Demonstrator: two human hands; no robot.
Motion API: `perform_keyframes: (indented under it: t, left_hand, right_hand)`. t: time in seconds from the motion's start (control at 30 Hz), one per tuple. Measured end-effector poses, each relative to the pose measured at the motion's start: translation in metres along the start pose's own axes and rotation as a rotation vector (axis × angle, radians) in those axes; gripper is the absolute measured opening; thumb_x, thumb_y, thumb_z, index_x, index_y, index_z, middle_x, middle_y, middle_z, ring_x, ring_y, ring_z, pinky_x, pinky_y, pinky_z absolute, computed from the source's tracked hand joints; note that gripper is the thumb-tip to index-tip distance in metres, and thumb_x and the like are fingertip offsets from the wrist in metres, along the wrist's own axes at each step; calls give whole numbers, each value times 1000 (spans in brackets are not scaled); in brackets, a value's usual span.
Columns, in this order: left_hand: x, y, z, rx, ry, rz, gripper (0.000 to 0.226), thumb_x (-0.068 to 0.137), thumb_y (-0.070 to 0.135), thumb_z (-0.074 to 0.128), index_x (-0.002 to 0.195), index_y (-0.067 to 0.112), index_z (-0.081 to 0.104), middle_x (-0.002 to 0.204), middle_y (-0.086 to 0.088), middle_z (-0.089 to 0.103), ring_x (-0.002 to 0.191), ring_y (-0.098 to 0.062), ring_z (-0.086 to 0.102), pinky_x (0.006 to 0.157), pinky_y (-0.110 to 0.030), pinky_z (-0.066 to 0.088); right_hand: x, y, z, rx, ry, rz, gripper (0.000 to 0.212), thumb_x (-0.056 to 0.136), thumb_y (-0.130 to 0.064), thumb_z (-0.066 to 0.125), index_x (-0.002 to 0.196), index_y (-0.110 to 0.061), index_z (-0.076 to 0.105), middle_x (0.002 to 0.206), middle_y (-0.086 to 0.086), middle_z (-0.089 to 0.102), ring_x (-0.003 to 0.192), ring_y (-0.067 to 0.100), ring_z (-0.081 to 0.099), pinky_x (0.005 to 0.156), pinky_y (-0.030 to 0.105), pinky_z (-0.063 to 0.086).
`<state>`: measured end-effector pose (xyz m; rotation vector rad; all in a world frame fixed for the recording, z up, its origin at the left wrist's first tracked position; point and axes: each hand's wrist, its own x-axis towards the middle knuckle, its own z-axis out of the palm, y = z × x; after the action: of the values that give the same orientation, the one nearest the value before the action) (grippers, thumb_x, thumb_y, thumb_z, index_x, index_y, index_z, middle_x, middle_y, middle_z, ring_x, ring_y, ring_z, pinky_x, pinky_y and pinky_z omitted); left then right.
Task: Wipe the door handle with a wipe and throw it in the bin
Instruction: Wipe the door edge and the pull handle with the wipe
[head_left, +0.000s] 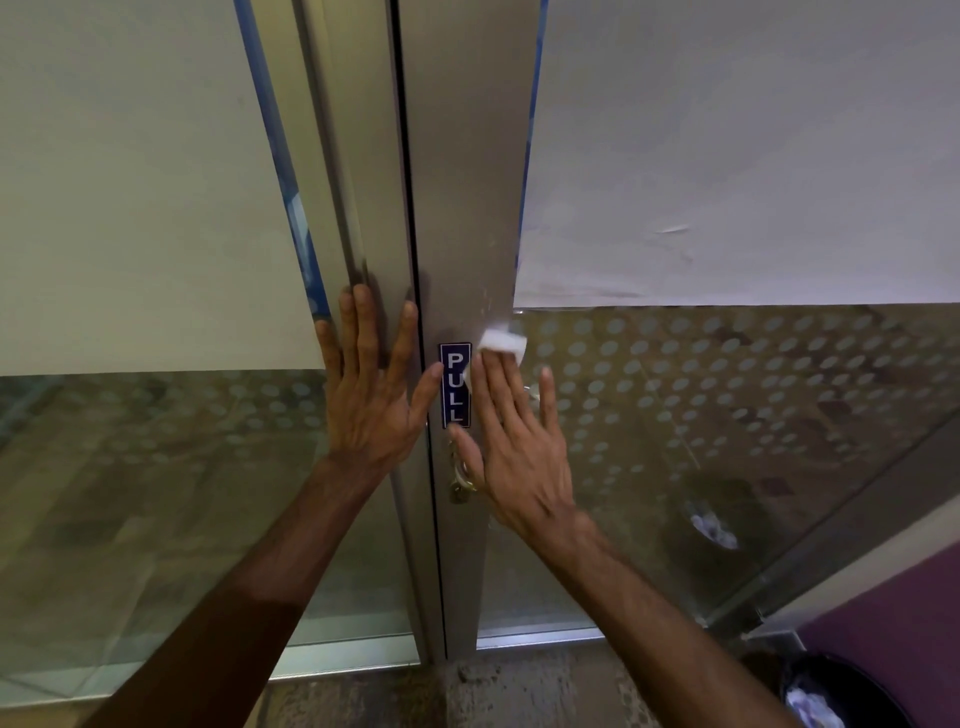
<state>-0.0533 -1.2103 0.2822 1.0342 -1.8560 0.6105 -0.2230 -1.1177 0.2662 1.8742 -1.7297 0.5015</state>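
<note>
My right hand (511, 447) lies flat on the metal stile of the right door (467, 208), pressing a white wipe (501, 340) under its fingertips. The wipe sits just right of a blue PULL sign (453, 364). The door handle is mostly hidden behind that hand; only a small metal bit (530, 391) shows between the fingers. Below the thumb, a brass lock with keys (460, 483) is visible. My left hand (371, 384) rests with fingers spread and empty against the left door frame (363, 156). A black bin (836, 693) holding white crumpled wipes stands at the bottom right.
Both doors are glass with white paper sheets (727, 156) on the upper panes and a dotted frosted band below. The bin is mirrored in the right pane (714, 522). A purple wall (904, 613) is at the right, and a rough stone floor (519, 686) lies underfoot.
</note>
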Motion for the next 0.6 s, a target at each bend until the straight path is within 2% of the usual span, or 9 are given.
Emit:
perform_keyframes:
  t: [0.07,0.13,0.3,0.4,0.47,0.6]
  left_hand:
    - [0,0,1,1,1,1,75,112,59,28,165,31,-17,169,0,-37,160,-21,-27,130,-47,-17]
    - [0,1,2,7,2,-6,75,112,59,27,166,31,-16,170,-1,-37,160,-21,-26,130,-47,-17]
    - [-1,-1,6,24,16,-2,76,112,60,29,166,30,-14,171,-1,-35,161,-23,-25,130,-48,-16]
    - [0,-2,6,32,15,-6,76,112,60,30,166,31,-14,171,-1,-34,161,-23,-24,130,-48,-16]
    - [-1,-1,7,26,17,-12,75,112,59,29,166,31,-14,171,-1,-34,161,-23,-25,130,-48,-16]
    - [-1,0,6,35,17,-11,74,112,59,27,166,30,-14,170,-1,-35,160,-22,-26,130,-48,-16]
  right_hand:
    - [25,3,-11,14,100,6,72,109,-55,26,163,-9,14,172,7,1,160,21,6,130,50,-6]
    - [32,3,-14,29,122,10,72,109,-55,23,163,-8,15,173,7,5,160,22,7,129,49,-7]
    - [-27,-7,13,10,-96,-20,75,107,-59,26,163,-9,17,172,7,10,160,21,6,130,48,-5]
    - [-37,-8,20,-23,-158,-37,76,107,-60,28,163,-10,18,171,7,14,159,20,8,129,48,-6]
    - [-28,-4,14,-28,-129,-36,76,107,-60,27,164,-11,15,172,6,12,160,19,6,129,49,-6]
    - [12,-4,-8,101,57,27,75,108,-59,21,164,-9,14,173,6,3,160,20,4,130,50,-6]
